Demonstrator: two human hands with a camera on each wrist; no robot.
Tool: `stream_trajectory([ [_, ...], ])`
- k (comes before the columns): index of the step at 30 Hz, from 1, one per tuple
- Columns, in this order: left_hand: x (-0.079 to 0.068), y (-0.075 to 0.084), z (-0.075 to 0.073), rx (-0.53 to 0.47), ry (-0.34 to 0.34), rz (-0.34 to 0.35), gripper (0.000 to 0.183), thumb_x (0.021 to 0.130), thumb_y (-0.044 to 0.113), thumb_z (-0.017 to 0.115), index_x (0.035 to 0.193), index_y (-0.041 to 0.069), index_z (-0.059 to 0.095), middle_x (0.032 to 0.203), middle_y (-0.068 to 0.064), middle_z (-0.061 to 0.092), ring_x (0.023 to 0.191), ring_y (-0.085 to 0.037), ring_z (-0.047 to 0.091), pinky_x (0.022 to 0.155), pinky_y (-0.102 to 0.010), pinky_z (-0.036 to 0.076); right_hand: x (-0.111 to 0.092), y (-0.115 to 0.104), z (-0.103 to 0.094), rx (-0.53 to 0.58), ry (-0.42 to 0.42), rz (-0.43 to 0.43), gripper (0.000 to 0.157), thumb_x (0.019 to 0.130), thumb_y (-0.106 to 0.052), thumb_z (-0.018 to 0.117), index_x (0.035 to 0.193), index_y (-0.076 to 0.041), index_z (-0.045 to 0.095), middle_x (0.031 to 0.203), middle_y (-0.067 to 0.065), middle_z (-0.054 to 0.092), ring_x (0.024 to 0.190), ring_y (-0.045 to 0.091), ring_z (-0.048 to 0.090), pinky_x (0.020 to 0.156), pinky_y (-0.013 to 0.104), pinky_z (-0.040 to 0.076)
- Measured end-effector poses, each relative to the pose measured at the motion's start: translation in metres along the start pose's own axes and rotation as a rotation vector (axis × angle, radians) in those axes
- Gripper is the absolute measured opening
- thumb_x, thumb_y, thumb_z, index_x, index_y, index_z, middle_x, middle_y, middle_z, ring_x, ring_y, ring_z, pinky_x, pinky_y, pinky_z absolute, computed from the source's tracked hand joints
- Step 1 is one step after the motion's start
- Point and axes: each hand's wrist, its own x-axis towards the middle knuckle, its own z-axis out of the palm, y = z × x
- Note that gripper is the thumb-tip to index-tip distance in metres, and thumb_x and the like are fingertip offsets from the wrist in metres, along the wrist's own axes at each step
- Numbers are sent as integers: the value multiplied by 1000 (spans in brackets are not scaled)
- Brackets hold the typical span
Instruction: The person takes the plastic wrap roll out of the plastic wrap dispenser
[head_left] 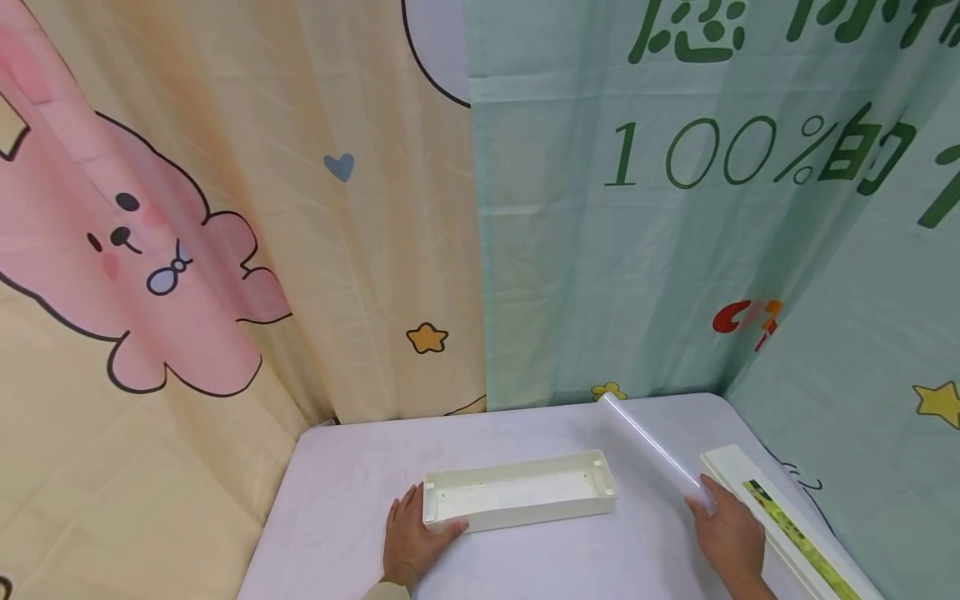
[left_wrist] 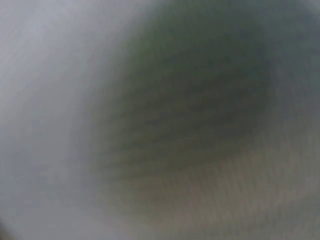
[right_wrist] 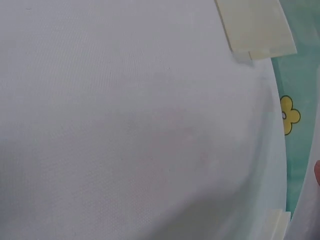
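Note:
A long white open box (head_left: pixel 525 503) lies on the table with its hollow side up. At its left end my left hand (head_left: pixel 416 533) holds the corner, thumb along the front wall and fingers at the end wall. My right hand (head_left: pixel 727 527) grips the near end of a shiny clear roll of plastic wrap (head_left: pixel 651 443), which points away toward the back of the table. In the right wrist view only a fingertip (right_wrist: pixel 317 172) shows at the right edge. The left wrist view is a dark greenish blur over pale cloth.
A long white lid (head_left: pixel 723 458) with a yellow-green label (head_left: pixel 798 533) lies along the right side of the table (head_left: pixel 360 467). Printed curtains (head_left: pixel 600 275) hang right behind the table and at both sides. A cream-coloured box end (right_wrist: pixel 260 30) shows in the right wrist view.

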Motion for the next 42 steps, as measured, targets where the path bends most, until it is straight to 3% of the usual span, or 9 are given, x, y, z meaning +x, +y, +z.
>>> stream_trajectory([
  [7,1,0,0,-18,11,12,112,64,76,78,142,-1,53,140,-21,62,138,-37,52,123,-57,32,4,9,-2,-34,-23,78,58,93,-18,72,143,0,50,143,33,51,125,54,52,103,67,42],
  [14,2,-2,2,-6,16,12,112,64,77,78,142,-1,53,140,-21,63,138,-37,52,122,-57,33,7,16,1,-72,-62,81,57,92,-17,71,142,2,50,141,33,53,120,53,55,94,62,43],
  [19,2,-3,2,-6,28,11,112,63,76,79,141,-2,54,138,-22,63,136,-39,53,120,-58,34,9,15,8,-94,-68,80,57,91,-15,72,141,3,51,140,32,54,123,53,54,95,62,44],
  [26,4,-1,0,-5,10,-3,112,65,75,78,142,-2,54,139,-22,62,137,-39,52,121,-58,33,15,6,17,-86,-47,10,54,89,-12,74,137,3,54,136,31,59,119,53,58,95,64,45],
  [34,2,1,0,8,-23,-18,113,66,77,77,143,-2,52,142,-22,60,138,-39,51,123,-57,32,19,5,17,-141,-193,-31,53,90,-16,72,134,7,54,126,32,64,107,50,64,84,61,53],
  [42,3,-4,-1,2,1,-10,114,65,78,77,143,-1,53,141,-22,61,137,-39,52,123,-57,33,25,3,19,-147,-222,-93,56,91,-20,69,137,7,52,128,35,60,114,55,60,88,63,54],
])
